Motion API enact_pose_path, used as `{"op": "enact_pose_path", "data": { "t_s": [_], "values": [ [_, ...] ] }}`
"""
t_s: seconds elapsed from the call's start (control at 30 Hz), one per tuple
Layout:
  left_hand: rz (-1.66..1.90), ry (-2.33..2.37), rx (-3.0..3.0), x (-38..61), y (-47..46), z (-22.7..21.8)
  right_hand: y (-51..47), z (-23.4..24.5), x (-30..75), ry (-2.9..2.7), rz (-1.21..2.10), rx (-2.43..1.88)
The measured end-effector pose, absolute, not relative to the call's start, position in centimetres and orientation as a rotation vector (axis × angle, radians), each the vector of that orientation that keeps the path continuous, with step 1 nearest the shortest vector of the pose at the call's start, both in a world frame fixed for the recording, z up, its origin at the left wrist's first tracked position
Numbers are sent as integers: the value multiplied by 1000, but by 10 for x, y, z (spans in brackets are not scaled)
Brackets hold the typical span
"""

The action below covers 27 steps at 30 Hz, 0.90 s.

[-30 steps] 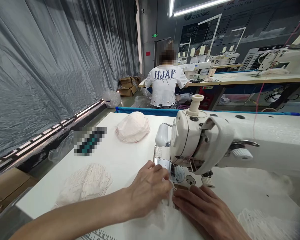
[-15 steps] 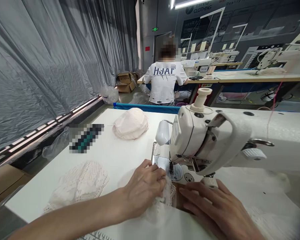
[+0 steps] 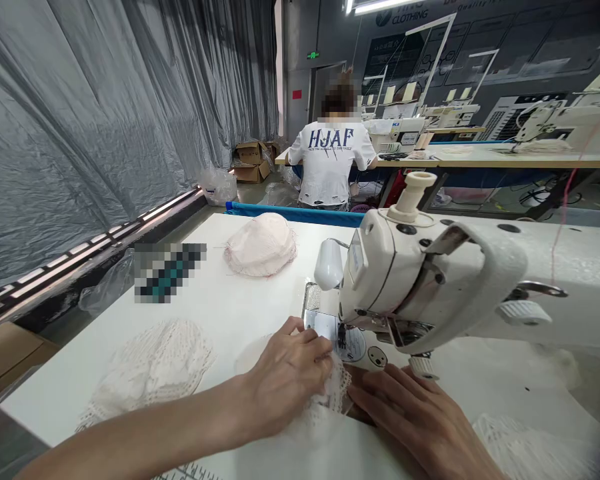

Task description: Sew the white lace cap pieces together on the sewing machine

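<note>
My left hand [image 3: 287, 373] lies with fingers curled on a piece of white lace fabric [image 3: 330, 397], pinching its edge just in front of the needle [image 3: 341, 335] of the white sewing machine [image 3: 430, 280]. My right hand [image 3: 415, 420] rests flat, fingers stretched out, on the fabric and a tan piece beneath it, to the right of the needle. Both hands press the lace onto the machine bed.
A pile of white lace pieces [image 3: 150, 367] lies at the near left of the white table [image 3: 230, 300]. A pink padded cup [image 3: 261, 245] sits further back. More lace [image 3: 520, 447] lies at the near right. A person in a white shirt [image 3: 330, 160] works at another table behind.
Both hands stayed at the needle; my right hand drew slightly back and to the left. The view shifted a little as my head moved.
</note>
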<state>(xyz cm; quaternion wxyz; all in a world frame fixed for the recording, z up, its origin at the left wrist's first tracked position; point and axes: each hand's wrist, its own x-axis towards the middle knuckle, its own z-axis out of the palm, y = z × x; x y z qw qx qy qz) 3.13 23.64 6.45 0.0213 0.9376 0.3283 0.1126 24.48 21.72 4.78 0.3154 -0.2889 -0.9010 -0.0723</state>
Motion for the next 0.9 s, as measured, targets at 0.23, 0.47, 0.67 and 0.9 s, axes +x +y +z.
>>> {"op": "enact_pose_path", "data": {
  "t_s": [0.23,0.47,0.67,0.9],
  "values": [
    [286,1028,2908,33,237,71,217,46,246,-2407,-166,-735],
    [270,1091,2931,34,233,71,216,24,246,-2315,-137,-725],
    [253,1103,2972,34,234,75,217,30,245,-2316,-224,-733],
    [288,933,3105,32,259,71,219,42,251,-2479,-363,-789]
  ]
}}
